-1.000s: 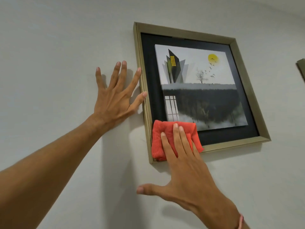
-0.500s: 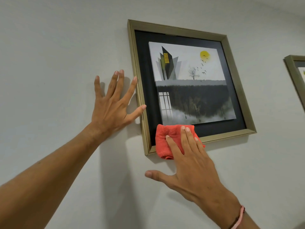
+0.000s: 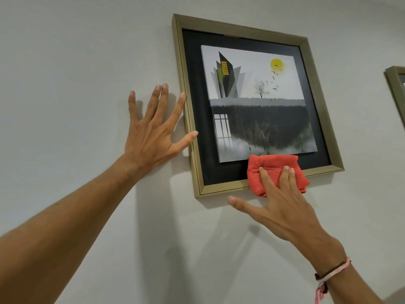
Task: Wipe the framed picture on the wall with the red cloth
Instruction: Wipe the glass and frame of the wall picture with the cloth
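- Soft, even light is filling the scene, leaving the wall (image 3: 65,51) moderately bright with no blown-out patches.
- Both arms are casting faint grey shadows down the wall toward the lower centre, so the light is coming from above.
- The framed picture (image 3: 258,102) is throwing a thin shadow along its lower edge and is showing no glare.
- Focus is holding sharp at the centre; the left hand (image 3: 151,132) is looking crisp.
- Wide-angle distortion is skewing the frame and stretching the forearms at the lower corners.
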